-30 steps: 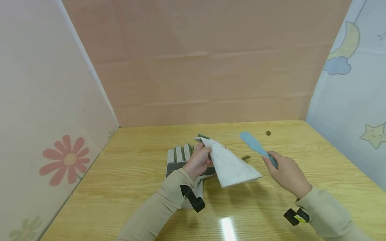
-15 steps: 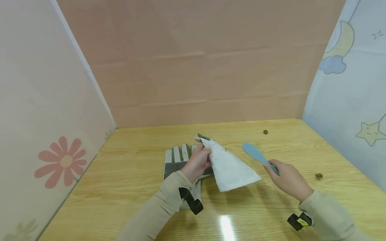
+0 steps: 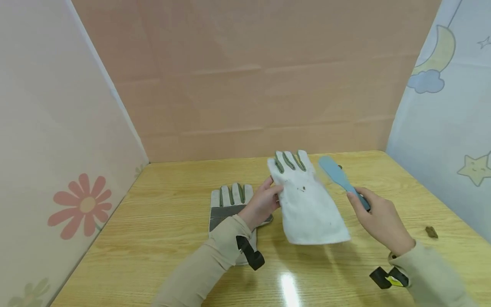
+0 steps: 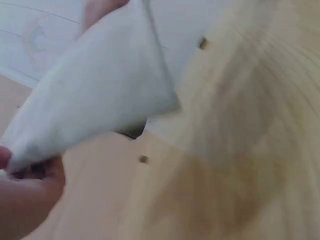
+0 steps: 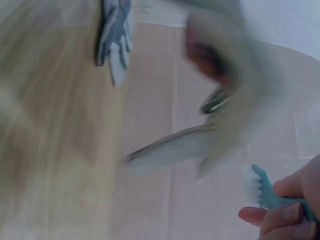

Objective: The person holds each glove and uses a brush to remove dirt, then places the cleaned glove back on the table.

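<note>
My left hand (image 3: pixel 262 204) grips the thumb side of a white work glove (image 3: pixel 312 217) with green trim between its fingers. The glove is held up off the table, its plain side facing me, with small brown specks near the middle. Curled round the handle of a light blue brush (image 3: pixel 335 172), my right hand (image 3: pixel 385 224) keeps it just right of the glove, apart from it. White bristles on the brush (image 5: pixel 257 187) show in the right wrist view. A second glove (image 3: pixel 226 212), white with a grey band, lies on the table, partly hidden by my left hand and sleeve.
A brown clump (image 3: pixel 431 232) lies on the wooden table (image 3: pixel 161 256) right of my right hand. Another small clump (image 3: pixel 340 166) sits farther back, partly behind the brush. A brown panel (image 3: pixel 245 98) closes off the back; patterned walls stand left and right.
The held glove has turned from edge-on to face me, its fingers now upward. The brush dipped, then rose and moved right. One brown clump travelled from beside the glove to the right side.
</note>
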{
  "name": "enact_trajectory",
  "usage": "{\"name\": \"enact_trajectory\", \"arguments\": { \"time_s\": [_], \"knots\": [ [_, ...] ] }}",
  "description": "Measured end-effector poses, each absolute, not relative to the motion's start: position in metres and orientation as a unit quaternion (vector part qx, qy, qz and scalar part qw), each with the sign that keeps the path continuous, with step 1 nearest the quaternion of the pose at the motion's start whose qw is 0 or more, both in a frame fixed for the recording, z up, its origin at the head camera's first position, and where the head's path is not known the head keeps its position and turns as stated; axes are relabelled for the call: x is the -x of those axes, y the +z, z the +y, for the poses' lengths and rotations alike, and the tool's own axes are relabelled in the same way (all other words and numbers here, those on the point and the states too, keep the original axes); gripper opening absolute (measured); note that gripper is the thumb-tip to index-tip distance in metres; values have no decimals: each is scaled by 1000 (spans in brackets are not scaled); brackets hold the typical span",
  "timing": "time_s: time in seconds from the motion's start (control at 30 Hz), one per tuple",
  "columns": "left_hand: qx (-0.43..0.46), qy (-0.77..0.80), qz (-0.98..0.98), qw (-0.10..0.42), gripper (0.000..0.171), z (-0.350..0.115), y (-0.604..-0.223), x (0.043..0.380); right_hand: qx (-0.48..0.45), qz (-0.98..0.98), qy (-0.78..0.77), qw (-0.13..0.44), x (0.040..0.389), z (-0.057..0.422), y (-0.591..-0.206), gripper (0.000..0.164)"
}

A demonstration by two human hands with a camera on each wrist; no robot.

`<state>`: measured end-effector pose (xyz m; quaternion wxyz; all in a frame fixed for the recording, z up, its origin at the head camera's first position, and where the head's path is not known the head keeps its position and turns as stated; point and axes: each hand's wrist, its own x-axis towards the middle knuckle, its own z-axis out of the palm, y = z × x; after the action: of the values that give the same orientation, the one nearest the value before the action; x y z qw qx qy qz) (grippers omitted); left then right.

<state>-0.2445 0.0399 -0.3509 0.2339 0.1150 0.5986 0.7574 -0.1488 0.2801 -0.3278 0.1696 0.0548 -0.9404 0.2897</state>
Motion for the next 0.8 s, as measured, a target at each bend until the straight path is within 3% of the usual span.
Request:
{"name": "enact_trajectory", "arguments": {
  "time_s": [0.17,0.33,0.8],
  "knots": [
    [-82,614,732,284,42,51,-380,246,-71,-934,302,178,143,276,-324,35],
    [-98,509,813,268,30,54,-390,247,-77,-937,299,165,139,269,-325,34],
    [-79,541,802,240,42,82,-403,256,-103,-934,296,172,136,263,-327,29]
  ]
}}
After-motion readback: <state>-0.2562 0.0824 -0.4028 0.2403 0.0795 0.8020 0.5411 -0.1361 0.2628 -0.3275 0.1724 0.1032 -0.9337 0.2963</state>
